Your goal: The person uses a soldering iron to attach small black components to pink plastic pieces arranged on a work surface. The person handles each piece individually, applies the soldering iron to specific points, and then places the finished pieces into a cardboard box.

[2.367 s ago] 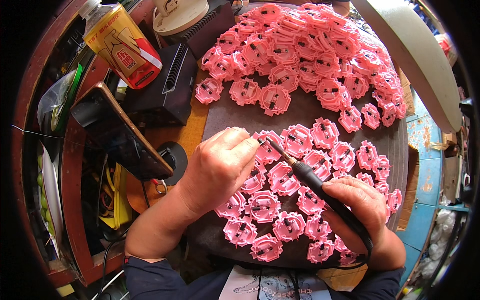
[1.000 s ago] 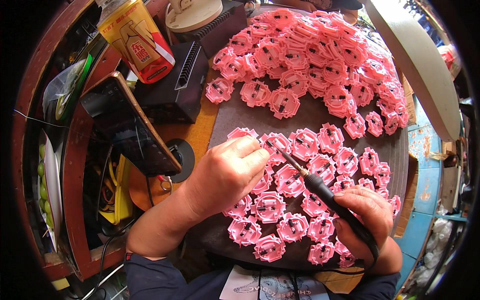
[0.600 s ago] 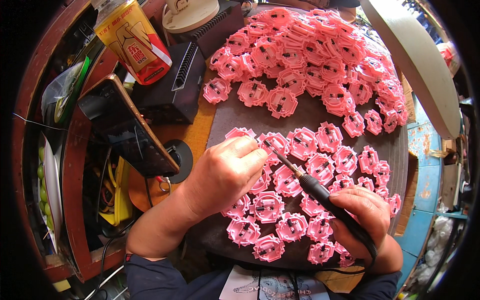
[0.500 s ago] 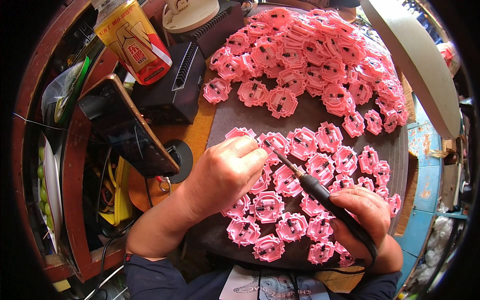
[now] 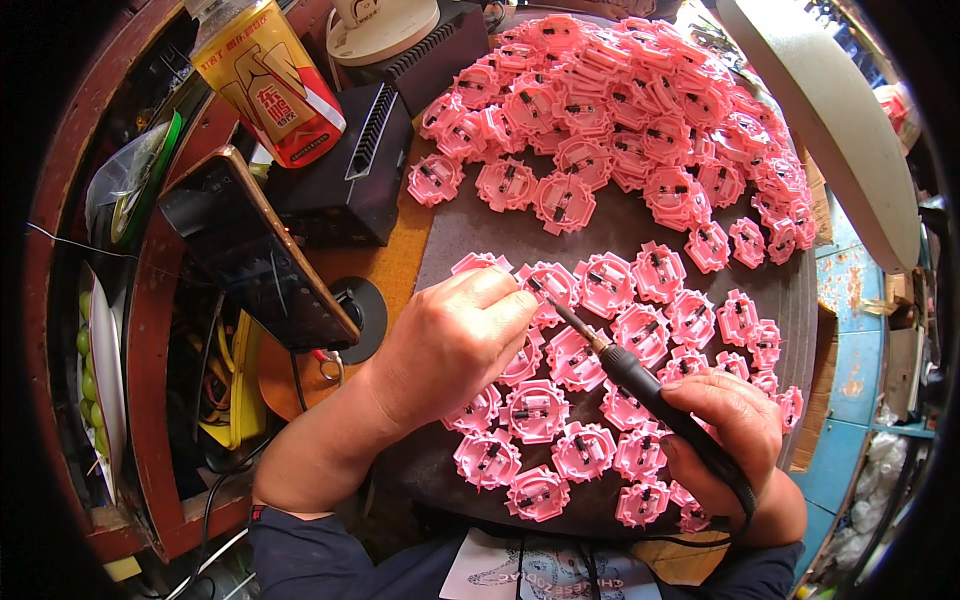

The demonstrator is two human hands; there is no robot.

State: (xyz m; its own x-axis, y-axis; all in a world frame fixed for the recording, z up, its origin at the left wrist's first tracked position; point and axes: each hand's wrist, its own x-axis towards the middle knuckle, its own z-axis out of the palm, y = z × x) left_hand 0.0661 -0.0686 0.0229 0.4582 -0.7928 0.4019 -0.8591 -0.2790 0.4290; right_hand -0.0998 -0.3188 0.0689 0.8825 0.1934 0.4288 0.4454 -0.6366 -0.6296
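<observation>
My right hand point(image 5: 735, 425) is closed round the black handle of a soldering iron point(image 5: 640, 385), and its cord trails down past my wrist. The iron's metal tip reaches up and left to a pink plastic housing point(image 5: 553, 283) with small black parts inside. Close beside that housing, the fingers of my left hand point(image 5: 465, 320) are pinched together. Whatever they hold, if anything, is hidden from this angle. Similar housings lie face up around both hands, among them one near the middle point(image 5: 535, 411); my left hand partly covers a few.
A large heap of pink housings point(image 5: 610, 100) fills the far side of the dark work mat point(image 5: 640, 238). At left stand a phone on a stand point(image 5: 260, 250), black boxes point(image 5: 340, 170) and a yellow-red drink bottle point(image 5: 270, 85). A pale curved panel point(image 5: 830, 130) overhangs the right.
</observation>
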